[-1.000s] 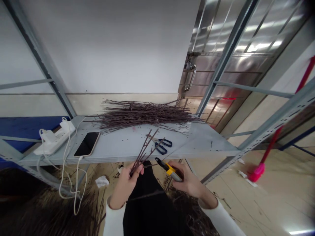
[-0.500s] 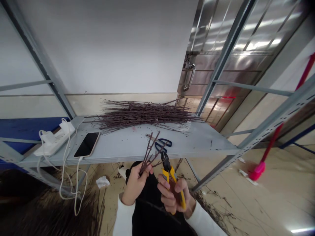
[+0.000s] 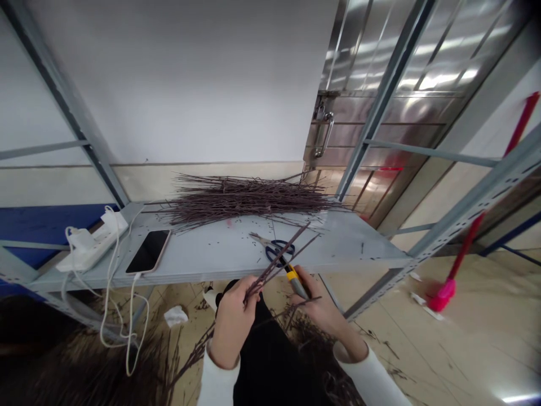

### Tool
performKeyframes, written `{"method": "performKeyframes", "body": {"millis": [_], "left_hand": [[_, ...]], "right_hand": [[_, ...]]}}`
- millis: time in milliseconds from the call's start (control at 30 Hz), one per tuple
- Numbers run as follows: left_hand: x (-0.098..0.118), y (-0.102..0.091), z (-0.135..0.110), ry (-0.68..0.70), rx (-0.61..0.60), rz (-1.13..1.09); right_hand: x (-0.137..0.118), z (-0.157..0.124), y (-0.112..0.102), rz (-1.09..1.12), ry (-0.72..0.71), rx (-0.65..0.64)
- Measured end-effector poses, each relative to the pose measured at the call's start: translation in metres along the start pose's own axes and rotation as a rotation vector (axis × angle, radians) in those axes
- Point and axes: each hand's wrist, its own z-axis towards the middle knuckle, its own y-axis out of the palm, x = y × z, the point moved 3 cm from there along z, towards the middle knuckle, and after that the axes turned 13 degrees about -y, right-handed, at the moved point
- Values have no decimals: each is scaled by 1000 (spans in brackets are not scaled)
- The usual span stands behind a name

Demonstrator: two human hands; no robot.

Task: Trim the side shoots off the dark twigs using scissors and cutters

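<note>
My left hand [image 3: 231, 322] grips a small bunch of thin dark twigs [image 3: 276, 262], which fan up and to the right over the shelf's front edge. My right hand [image 3: 322, 309] is shut on yellow-handled cutters [image 3: 297, 282], whose jaws are partly hidden behind the twigs. Their tips are right by the twigs, but I cannot tell if they touch. Beyond the hands, a long pile of dark twigs [image 3: 249, 200] lies along the back of the grey metal shelf [image 3: 338, 242]. Black-handled scissors [image 3: 276, 252] lie in front of it.
A phone [image 3: 147, 251] and a white power strip [image 3: 91, 248] with white cables sit at the shelf's left. Cut twigs [image 3: 84, 361] heap on the floor below. A crumpled tissue [image 3: 175, 316], a steel door [image 3: 380, 96] and a pink-red mop [image 3: 442, 296] are nearby.
The twigs have swung from pointing up to leaning right across the shelf. The cutters have turned from upright to low behind the twigs, and my right hand has moved right.
</note>
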Motion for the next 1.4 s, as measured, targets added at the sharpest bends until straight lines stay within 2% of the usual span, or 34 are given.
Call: {"method": "performKeyframes", "body": {"millis": [167,333,700,833,1233,1333,1400], "left_hand": [[0,-1,-1,-4,12,-58],[1,2,0,-13,9,-112],[-5,-2,3,-38,29,-24],[-5,-1,4,-49,43,10],[2,0,0,-72,-1,84],[0,-2,0,-70,11,76],[-3,-2,1,-68,19,52]], "right_hand": [[-5,-2,-13,-248,-126,-61],[-5,-5,-20,-450,-155,-81],[-16,-9,-31,-746,-254,-54],[-23,-9,-28,-845,-273,-82],[-28,0,-20,-801,-194,-76],[-29,4,-19,-692,-187,-80],[-28,6,-17,-535,-173,-86]]}}
